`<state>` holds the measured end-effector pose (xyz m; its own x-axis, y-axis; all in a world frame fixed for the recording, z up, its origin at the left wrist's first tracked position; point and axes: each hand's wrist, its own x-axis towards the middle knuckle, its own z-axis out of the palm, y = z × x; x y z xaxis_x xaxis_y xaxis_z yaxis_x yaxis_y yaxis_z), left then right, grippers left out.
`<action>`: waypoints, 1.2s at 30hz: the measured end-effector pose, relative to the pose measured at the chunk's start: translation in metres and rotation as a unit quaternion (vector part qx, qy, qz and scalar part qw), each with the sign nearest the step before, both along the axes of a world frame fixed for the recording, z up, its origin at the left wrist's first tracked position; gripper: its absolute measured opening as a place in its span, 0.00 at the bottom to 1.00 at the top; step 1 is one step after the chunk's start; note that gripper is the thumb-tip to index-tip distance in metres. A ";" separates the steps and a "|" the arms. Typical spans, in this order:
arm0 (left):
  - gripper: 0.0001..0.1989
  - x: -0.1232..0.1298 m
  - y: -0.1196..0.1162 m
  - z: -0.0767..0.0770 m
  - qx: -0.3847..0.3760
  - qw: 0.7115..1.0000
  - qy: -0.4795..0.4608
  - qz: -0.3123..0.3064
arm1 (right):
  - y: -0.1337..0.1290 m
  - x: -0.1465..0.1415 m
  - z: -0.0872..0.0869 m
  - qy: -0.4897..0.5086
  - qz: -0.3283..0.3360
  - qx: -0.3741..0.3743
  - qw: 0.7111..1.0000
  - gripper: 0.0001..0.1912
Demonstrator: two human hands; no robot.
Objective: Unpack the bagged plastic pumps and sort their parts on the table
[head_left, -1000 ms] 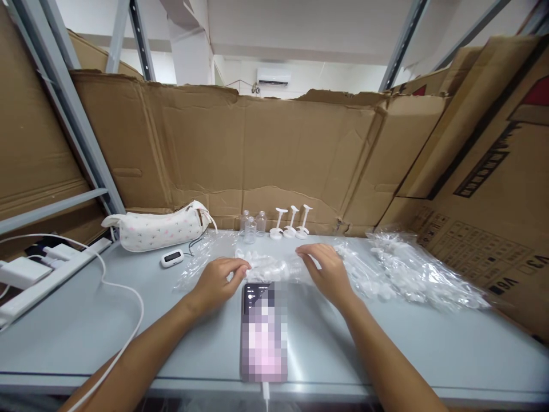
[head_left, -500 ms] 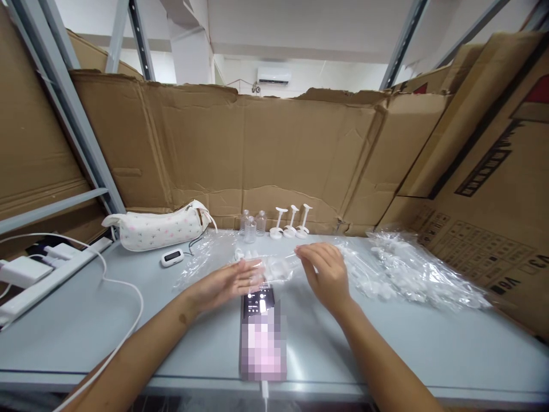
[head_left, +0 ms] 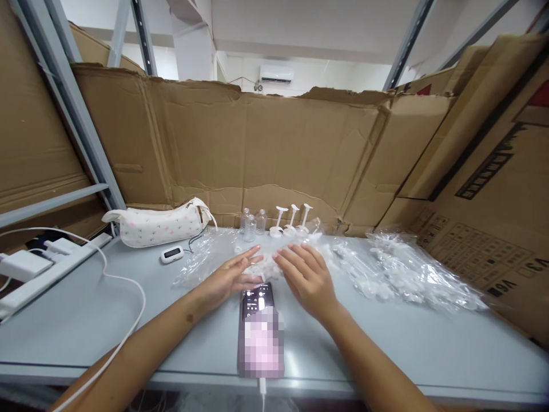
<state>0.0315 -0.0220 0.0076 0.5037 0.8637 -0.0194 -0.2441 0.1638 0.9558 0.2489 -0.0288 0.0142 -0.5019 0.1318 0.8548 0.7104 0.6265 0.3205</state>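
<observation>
Small white pieces in a clear plastic bag (head_left: 269,265) lie between my two hands, just beyond the phone; their exact kind is too blurred to tell. My left hand (head_left: 234,276) is open at the bag's left side, its fingers stretched toward the pieces. My right hand (head_left: 307,280) lies over the bag's right side, palm down, fingers stretched out and gripping nothing I can see. Crumpled clear film (head_left: 316,226) stands up behind my right fingers. Three white pump heads (head_left: 293,217) stand behind the bag, with small clear bottles (head_left: 250,224) to their left.
A charging phone (head_left: 261,337) lies at the table's front middle. Clear bags of white parts (head_left: 412,269) lie at right. At left are a patterned pouch (head_left: 160,226), a small white device (head_left: 172,254), a power strip (head_left: 92,249) and a loose cable (head_left: 128,280). Cardboard (head_left: 266,149) walls the back.
My right hand has moved left, closer to my left hand, and its bent fingers have straightened over the bag. Clear film now rises near the pump heads.
</observation>
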 end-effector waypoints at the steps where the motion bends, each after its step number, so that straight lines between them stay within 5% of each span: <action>1: 0.23 -0.001 0.001 0.002 0.005 1.000 -0.011 0.010 | 0.000 0.002 0.001 0.005 -0.007 0.001 1.000 0.18; 6: 0.23 -0.010 0.009 0.005 0.030 0.995 -0.060 0.074 | 0.000 0.011 0.003 0.085 0.028 -0.006 0.996 0.13; 10: 0.23 -0.015 0.016 0.004 0.072 0.986 -0.055 0.140 | 0.007 0.013 -0.004 0.128 0.025 -0.211 0.969 0.06; 14: 0.22 -0.016 0.017 0.005 0.059 0.983 -0.099 0.139 | 0.019 0.008 -0.017 0.177 0.010 -0.466 0.867 0.20; 18: 0.21 -0.015 0.015 0.003 0.015 0.985 -0.136 0.107 | 0.025 0.000 -0.025 0.298 0.134 -0.601 0.730 0.34; 21: 0.20 -0.012 0.015 -0.001 -0.002 0.987 -0.135 0.083 | 0.022 -0.005 -0.025 0.375 0.228 -0.639 0.632 0.33; 24: 0.20 -0.010 0.015 -0.003 0.010 0.989 -0.116 0.086 | 0.020 -0.007 -0.024 0.433 0.286 -0.636 0.572 0.25; 36: 0.32 -0.011 0.016 -0.007 0.160 0.978 0.107 0.074 | 0.023 -0.001 -0.010 0.516 0.375 -0.616 0.463 0.24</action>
<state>0.0203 -0.0059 0.0007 0.3861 0.9061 0.1727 -0.0302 -0.1747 0.9842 0.2480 -0.0058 0.0038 -0.2085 0.9578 0.1980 -0.4781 0.0768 -0.8750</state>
